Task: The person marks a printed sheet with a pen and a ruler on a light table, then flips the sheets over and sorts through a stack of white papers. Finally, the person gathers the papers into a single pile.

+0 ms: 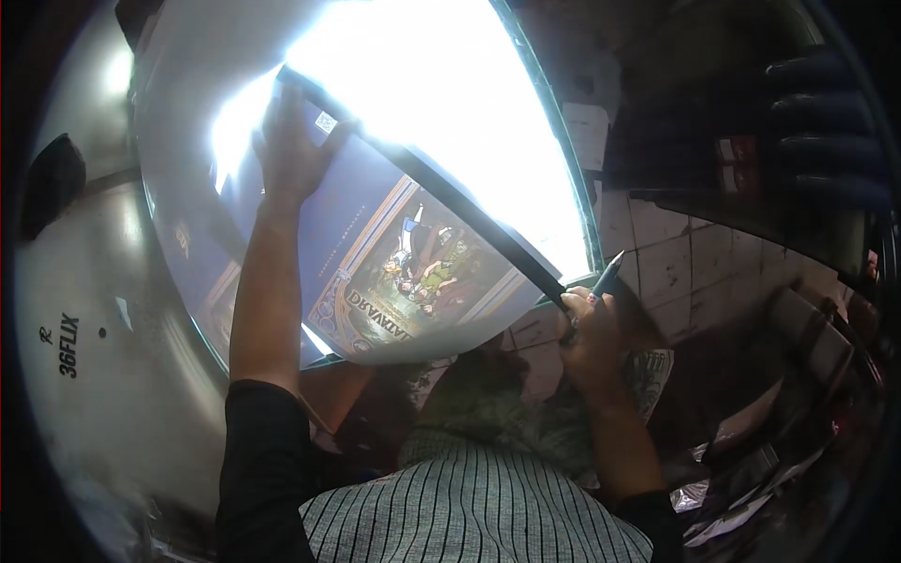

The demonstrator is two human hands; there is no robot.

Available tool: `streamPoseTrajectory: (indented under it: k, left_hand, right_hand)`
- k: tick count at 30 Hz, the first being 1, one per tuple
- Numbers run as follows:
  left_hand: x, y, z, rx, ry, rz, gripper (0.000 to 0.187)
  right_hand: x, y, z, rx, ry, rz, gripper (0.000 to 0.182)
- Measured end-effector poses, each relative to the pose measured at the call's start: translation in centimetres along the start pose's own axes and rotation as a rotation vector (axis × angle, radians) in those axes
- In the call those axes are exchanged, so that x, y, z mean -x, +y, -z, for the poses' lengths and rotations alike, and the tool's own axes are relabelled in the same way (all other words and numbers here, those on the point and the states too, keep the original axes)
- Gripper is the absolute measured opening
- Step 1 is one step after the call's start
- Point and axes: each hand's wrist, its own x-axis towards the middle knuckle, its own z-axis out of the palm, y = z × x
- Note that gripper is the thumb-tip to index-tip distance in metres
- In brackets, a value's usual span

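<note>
A large printed sheet (343,220), blue with an illustrated panel upside down to me, lies over a brightly lit glass panel (469,84). Along the sheet's edge runs a long dark straight strip like a ruler (469,211). My left hand (293,150) is laid flat at the strip's far end, thumb spread away from the fingers. At the near end, my right hand (591,328) is closed around a dark pen-like tool (609,272), its pointed tip directed up and away. The right fingers are right beside the strip's end.
A metal surface (103,310) marked "36FLIX" stands on the left, with a dark object (56,183) on it. Pale floor tiles (662,267) show beyond the panel's right edge. Crumpled papers and wrappers (741,479) lie at the lower right.
</note>
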Motion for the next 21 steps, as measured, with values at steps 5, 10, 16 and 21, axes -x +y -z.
streamPoseTrajectory:
  k: [5,10,16,21]
  left_hand:
    - [-0.3,-1.3,-1.6,0.045,0.084,-0.054,0.1]
    - [-0.3,-2.5,-3.0,-0.004,0.209,-0.112,0.099]
    - [-0.4,-2.4,-2.9,0.007,0.222,-0.127,0.099]
    - [-0.2,-1.7,-2.3,0.02,0.193,-0.105,0.099]
  right_hand:
    - [-0.2,0.1,0.1,0.01,0.01,0.02,0.036]
    - [-0.1,0.5,0.0,-0.012,0.014,0.024,0.039]
    - [-0.2,0.4,0.0,-0.02,0.003,0.012,0.042]
    - [-0.1,0.5,0.0,-0.004,-0.011,0.006,0.043]
